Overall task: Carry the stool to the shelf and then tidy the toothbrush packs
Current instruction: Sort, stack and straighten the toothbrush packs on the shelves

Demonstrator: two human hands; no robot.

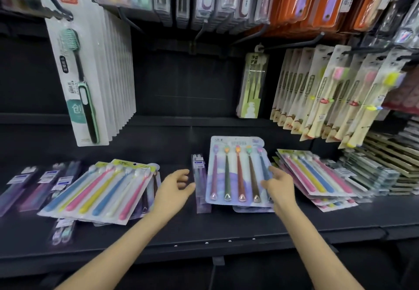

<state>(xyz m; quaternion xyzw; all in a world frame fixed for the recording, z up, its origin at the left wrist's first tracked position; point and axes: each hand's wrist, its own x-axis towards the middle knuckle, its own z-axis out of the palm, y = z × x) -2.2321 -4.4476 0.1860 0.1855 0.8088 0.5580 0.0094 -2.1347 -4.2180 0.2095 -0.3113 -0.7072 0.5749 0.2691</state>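
dark shelf [204, 228], empty hands [174, 187] beside toothbrush packs [238, 171]

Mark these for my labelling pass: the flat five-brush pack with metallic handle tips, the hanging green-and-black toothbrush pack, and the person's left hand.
five-brush pack [235, 174]: head view, card centre.
green-and-black toothbrush pack [78, 74]: head view, front card.
left hand [173, 187]: head view, back of hand.

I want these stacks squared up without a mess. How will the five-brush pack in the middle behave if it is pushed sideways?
The five-brush pack is a flat card with a glossy blister, so it will probably slide easily on the dark shelf. It lies on another pack, so it may skate off that. It looks thin and light, likely to flex if lifted by one edge. The right hand touches its right edge.
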